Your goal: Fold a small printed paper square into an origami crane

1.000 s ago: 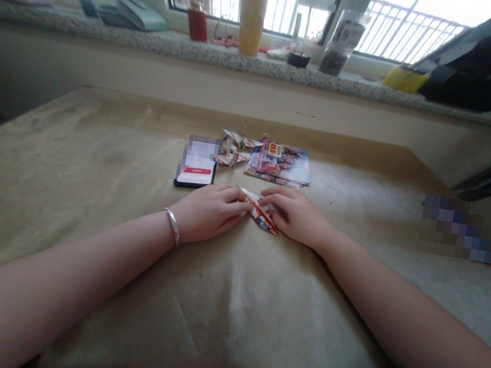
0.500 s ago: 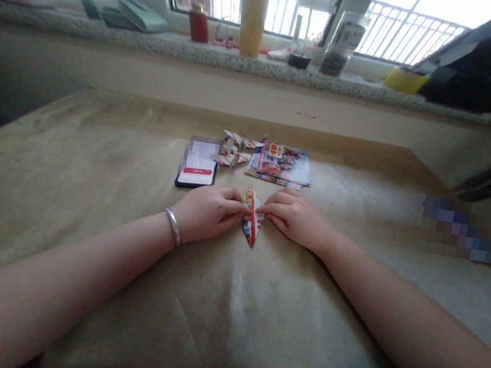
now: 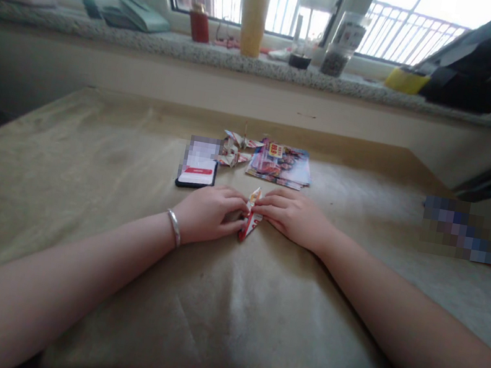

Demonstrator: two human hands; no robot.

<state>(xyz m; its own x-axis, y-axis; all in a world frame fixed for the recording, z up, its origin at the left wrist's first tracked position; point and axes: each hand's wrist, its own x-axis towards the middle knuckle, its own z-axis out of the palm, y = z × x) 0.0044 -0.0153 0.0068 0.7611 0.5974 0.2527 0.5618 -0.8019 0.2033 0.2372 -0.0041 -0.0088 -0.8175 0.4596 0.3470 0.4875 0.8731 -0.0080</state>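
Note:
Between my two hands a small piece of folded paper (image 3: 251,228), printed in red, white and yellow, lies on the table as a narrow pointed shape. My left hand (image 3: 212,212), with a silver bangle at the wrist, has thumb and fingers closed on the paper's left edge. From the other side my right hand (image 3: 292,217) presses its closed fingertips on the right edge. The fingers cover part of the middle of the paper. Folded paper cranes (image 3: 233,158) stand beyond my hands, beside a stack of printed colour sheets (image 3: 282,166).
A phone (image 3: 196,177) with its screen lit lies left of the cranes. A blurred-out item (image 3: 463,232) is at the right of the brown-covered table (image 3: 289,317). Behind, the granite windowsill (image 3: 165,44) carries a red jar (image 3: 199,24), a yellow cylinder (image 3: 253,16) and clear containers.
The paper has gone from a wider, opened diamond to a narrower shape leaning the other way. My left fingers have shifted along its left edge; the right fingers lie further over it.

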